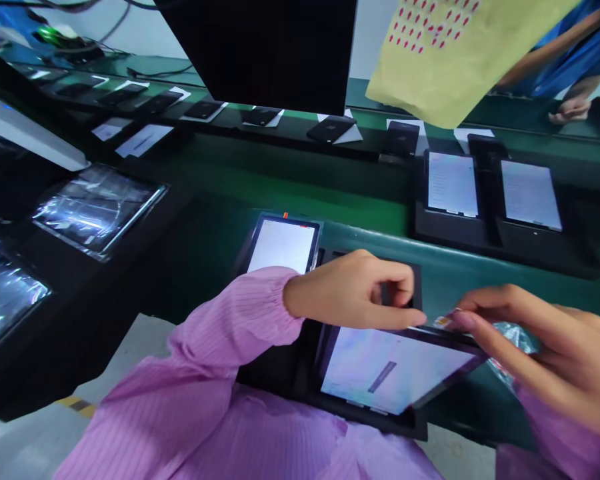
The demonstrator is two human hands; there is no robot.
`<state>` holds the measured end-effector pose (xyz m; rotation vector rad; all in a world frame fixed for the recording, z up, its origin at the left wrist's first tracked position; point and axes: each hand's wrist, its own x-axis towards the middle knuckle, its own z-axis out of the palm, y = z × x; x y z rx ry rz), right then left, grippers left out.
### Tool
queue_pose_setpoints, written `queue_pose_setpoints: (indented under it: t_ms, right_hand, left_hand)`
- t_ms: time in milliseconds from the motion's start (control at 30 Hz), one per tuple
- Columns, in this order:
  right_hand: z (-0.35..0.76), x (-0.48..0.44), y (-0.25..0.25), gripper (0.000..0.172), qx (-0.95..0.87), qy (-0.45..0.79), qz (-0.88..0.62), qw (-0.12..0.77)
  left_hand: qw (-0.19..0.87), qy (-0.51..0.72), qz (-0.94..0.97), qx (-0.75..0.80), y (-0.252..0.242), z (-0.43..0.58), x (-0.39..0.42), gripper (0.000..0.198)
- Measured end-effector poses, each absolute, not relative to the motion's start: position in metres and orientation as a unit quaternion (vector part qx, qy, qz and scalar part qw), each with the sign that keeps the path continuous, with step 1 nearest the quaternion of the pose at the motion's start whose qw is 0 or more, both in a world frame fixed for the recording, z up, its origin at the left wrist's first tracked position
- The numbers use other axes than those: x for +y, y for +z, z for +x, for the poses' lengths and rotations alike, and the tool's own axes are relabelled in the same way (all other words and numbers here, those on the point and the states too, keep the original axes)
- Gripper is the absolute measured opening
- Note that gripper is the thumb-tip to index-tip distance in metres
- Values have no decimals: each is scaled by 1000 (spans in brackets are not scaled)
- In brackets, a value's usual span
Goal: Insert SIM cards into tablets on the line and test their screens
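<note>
A tablet (390, 370) with a lit pale screen lies tilted in a black tray (280, 363) right in front of me. My left hand (353, 292) rests curled over the tablet's top edge, its fingers bent down onto the frame. My right hand (535, 347) pinches a small tab or sticker (444, 322) at the tablet's upper right corner, beside the left fingertips. Crumpled clear film (517, 337) shows under the right hand. A second lit tablet (283, 245) sits just behind the left wrist.
Two lit tablets (453, 183) (530, 195) stand in black holders at the right. A row of dark devices (330, 128) on white sheets runs along the green belt behind. Film-wrapped trays (97, 208) lie at left. A dark monitor (275, 53) and yellow sheet (450, 60) hang above. Another person's hand (570, 110) rests far right.
</note>
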<state>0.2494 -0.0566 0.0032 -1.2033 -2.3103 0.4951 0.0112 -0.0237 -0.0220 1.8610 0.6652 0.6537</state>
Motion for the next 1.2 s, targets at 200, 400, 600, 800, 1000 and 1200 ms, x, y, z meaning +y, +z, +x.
queue_pose_setpoints:
  t_ms: [200, 400, 600, 800, 1000, 1200]
  right_hand:
    - [222, -45, 9, 5, -897, 235, -323, 188]
    - [234, -45, 12, 4, -873, 263, -362, 195]
    - [244, -49, 12, 5, -866, 242, -387, 202]
    - [225, -46, 9, 7, -882, 267, -331, 204]
    - [214, -47, 6, 9, -899, 264, -305, 170]
    - [211, -47, 11, 12, -920, 225, -279, 157]
  left_hand:
    - [462, 367, 740, 323, -31, 3, -41, 25]
    - [347, 255, 848, 308, -17, 15, -38, 11]
    - [358, 327, 816, 316, -21, 22, -38, 16]
    - [467, 431, 677, 372, -33, 9, -51, 12]
    - [441, 476, 674, 353, -38, 9, -59, 8]
    - [437, 496, 669, 341, -38, 12, -58, 10]
